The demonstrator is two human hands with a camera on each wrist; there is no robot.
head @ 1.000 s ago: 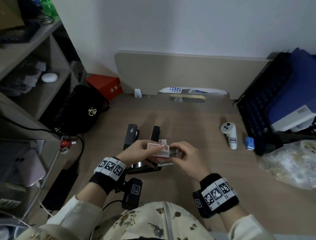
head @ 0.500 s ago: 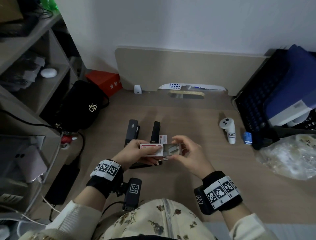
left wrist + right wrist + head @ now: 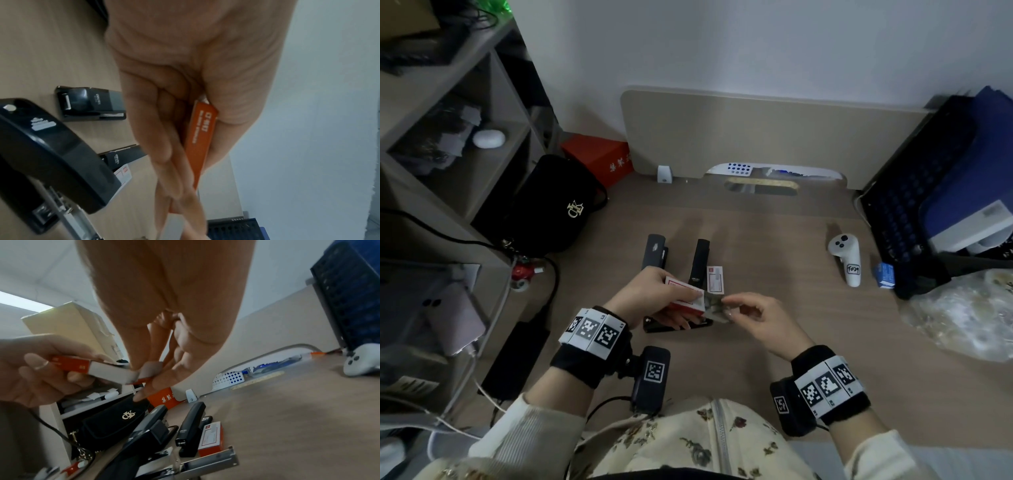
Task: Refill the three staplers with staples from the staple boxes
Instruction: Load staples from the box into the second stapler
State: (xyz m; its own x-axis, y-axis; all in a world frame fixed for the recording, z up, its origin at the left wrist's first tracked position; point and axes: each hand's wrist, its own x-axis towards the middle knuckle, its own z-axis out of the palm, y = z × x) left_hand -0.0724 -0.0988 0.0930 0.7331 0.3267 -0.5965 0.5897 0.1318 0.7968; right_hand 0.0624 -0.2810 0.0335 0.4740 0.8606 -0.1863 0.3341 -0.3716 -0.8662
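Fingertips (image 3: 151,369) of the right hand (image 3: 763,322) pinch the grey inner tray (image 3: 112,371) protruding from the small red-and-white cardboard staple box (image 3: 686,297), at frame centre. Left hand (image 3: 650,294) grips the box sleeve, thumb on top, fingers curled beneath. Judgement: draw the tray out level and slowly, box steady, so staple strips do not spill. Directly below lies the large black stapler (image 3: 148,439), its metal magazine rail (image 3: 207,462) extended. Beyond stand two slimmer black staplers (image 3: 698,262) and a second red-and-white staple box (image 3: 715,280) on the wooden desk (image 3: 774,246).
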